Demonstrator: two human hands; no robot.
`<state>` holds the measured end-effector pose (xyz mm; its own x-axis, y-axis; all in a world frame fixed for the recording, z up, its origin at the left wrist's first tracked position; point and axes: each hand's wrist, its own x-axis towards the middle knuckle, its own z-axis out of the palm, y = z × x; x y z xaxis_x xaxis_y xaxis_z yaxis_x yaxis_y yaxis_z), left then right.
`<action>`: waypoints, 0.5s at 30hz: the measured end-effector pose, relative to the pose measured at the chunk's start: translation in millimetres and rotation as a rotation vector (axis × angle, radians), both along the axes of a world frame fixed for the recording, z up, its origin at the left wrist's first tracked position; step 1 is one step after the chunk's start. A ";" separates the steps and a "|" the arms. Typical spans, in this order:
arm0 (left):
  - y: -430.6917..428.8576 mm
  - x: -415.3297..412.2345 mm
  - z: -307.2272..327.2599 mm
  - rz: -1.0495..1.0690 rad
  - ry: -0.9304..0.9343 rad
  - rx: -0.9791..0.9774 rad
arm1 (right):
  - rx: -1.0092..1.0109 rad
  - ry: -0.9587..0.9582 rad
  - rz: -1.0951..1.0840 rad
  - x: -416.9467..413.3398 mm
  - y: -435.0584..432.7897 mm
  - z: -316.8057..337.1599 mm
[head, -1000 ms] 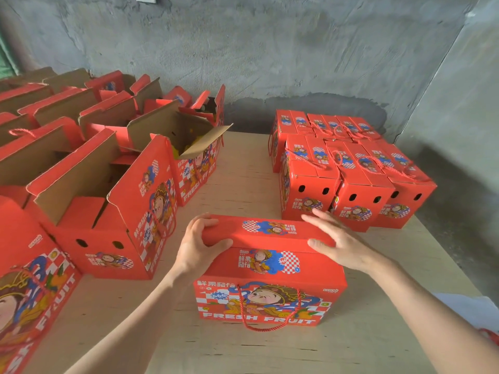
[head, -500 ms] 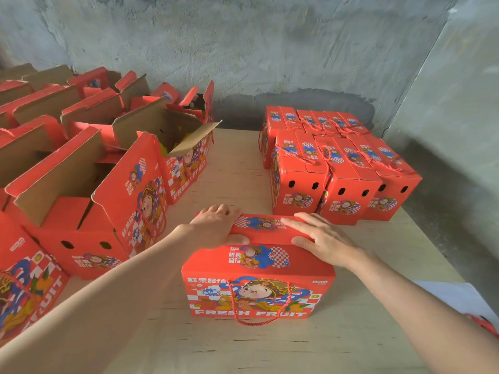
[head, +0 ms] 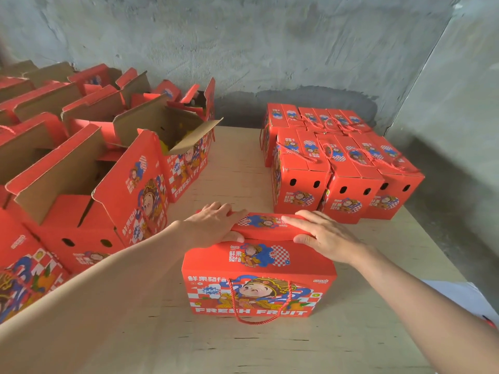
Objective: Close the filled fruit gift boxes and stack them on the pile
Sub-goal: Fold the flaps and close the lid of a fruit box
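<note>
A red fruit gift box [head: 259,282] with a cartoon figure and "FRESH FRUIT" lettering stands on the wooden table [head: 270,346] in front of me, its red rope handle hanging down the front. My left hand [head: 216,225] lies over the left end of its top flap, fingers across the top and thumb on the front edge. My right hand [head: 324,236] lies flat on the right end of the same flap, thumb at its front edge. The pile of closed red boxes [head: 343,168] stands behind, at the right.
Several open red boxes [head: 89,184] with raised cardboard flaps crowd the left side of the table. A grey concrete wall [head: 270,49] runs behind and along the right. Something white [head: 456,298] lies at the table's right edge.
Both hands have slid onto the top flap and pressed it down flatter. My left hand moved from the box's left end onto the top.
</note>
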<state>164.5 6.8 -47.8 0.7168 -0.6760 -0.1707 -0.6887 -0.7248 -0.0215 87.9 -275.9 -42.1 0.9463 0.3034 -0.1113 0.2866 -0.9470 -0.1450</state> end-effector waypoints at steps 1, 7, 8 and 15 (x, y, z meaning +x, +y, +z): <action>1.4 0.8 0.7 -0.009 0.012 0.004 | 0.001 0.000 -0.002 -0.1 0.0 -0.3; 6.3 -0.1 -2.5 -0.031 0.001 -0.004 | -0.024 -0.002 -0.003 0.5 -0.1 -0.8; 6.5 -0.9 -3.5 -0.027 -0.003 -0.011 | -0.039 -0.002 -0.003 0.5 0.4 -1.3; 5.2 -0.1 -3.4 0.002 0.037 0.003 | -0.087 -0.003 -0.024 -1.4 6.0 -9.4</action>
